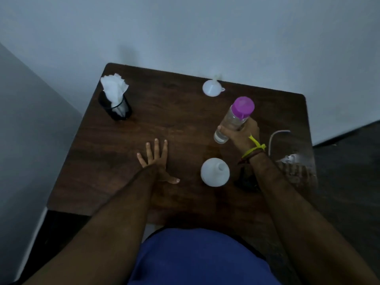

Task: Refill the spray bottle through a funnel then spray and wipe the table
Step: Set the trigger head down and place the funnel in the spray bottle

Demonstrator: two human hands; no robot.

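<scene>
My right hand [242, 133] grips a clear water bottle [230, 122] with a purple cap, tilted above the dark wooden table [174, 124]. The bottle's cap is on. A white spray bottle body [214, 172] stands open-necked near the table's front, just below that hand. A dark object, maybe the spray head [245, 179], lies beside it under my right forearm. A white funnel [212, 87] rests wide end down at the table's far edge. My left hand [157, 159] lies flat on the table with its fingers spread, holding nothing.
A black cup stuffed with white paper napkins [115, 99] stands at the table's far left corner. A clear plastic item with a white cord [287, 153] sits at the right edge. Walls close in behind and to the left.
</scene>
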